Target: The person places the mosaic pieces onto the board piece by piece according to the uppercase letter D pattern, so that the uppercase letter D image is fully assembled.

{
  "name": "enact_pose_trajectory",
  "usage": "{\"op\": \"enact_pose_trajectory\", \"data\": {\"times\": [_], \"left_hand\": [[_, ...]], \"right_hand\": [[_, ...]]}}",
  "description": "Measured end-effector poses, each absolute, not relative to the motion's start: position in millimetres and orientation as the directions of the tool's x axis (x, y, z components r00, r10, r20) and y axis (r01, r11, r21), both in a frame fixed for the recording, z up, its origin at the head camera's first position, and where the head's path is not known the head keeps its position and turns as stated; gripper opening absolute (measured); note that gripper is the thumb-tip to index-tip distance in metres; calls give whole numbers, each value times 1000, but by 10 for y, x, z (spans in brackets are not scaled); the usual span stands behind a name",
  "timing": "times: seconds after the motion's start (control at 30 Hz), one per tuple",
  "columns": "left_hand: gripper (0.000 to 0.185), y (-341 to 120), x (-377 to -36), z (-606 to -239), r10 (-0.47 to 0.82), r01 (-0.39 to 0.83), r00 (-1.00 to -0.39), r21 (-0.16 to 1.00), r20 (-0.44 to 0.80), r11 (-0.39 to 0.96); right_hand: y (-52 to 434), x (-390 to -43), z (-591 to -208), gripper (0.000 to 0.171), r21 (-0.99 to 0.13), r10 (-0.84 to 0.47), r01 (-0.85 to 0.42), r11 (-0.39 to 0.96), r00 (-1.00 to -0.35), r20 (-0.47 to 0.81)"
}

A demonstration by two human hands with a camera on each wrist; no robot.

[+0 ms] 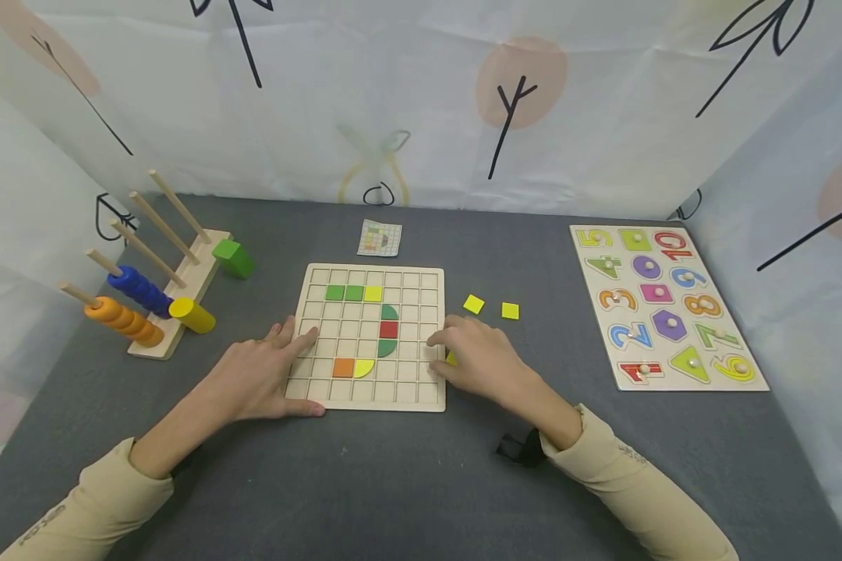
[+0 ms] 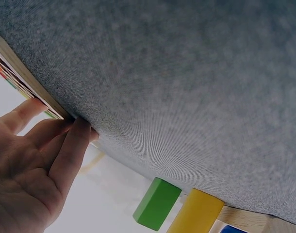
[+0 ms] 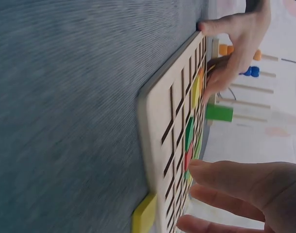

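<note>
The grid board (image 1: 369, 340) looked stiff, light and flat; left hand (image 1: 261, 378) lay spread on its left edge, right hand (image 1: 479, 360) relaxed at its right edge, both good places to hold it.

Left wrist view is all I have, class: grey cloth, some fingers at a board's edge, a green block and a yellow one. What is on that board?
Observer: The grid board holds two green squares, a yellow square, a red square between two green quarter-rounds, and an orange square beside a yellow quarter-round.
Operator: Where is the other hand?
Observer: The right hand rests at the board's right edge, fingers straight, over a yellow piece lying beside the board.
Operator: Any loose pieces?
Observer: Two yellow squares lie on the cloth right of the board.
Operator: And the left hand?
Observer: The left hand lies flat on the board's left edge.
</note>
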State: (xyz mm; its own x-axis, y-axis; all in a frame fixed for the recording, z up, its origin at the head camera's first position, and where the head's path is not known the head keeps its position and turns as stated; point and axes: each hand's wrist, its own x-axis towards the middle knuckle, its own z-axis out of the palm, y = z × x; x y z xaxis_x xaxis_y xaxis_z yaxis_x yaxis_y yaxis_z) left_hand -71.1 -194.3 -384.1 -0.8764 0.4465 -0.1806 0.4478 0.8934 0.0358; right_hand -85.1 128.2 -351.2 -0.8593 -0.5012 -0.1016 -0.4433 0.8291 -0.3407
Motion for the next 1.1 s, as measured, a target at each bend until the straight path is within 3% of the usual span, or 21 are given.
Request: {"op": "enact_pose_trajectory", "data": {"times": [0.47,1.1], "left_hand": [[115,-1941,-711,-3835,452,452,-872,45,-188,891],[114,-1949,-713,-3847,456,456,-873,42,-172,889]], "right_hand": [[1757,-714,-3543,35,-272,-425,-383,883,-897,-117],[2009,-649,-3579,41,-262,-405,-357,896,-901,-154]]}}
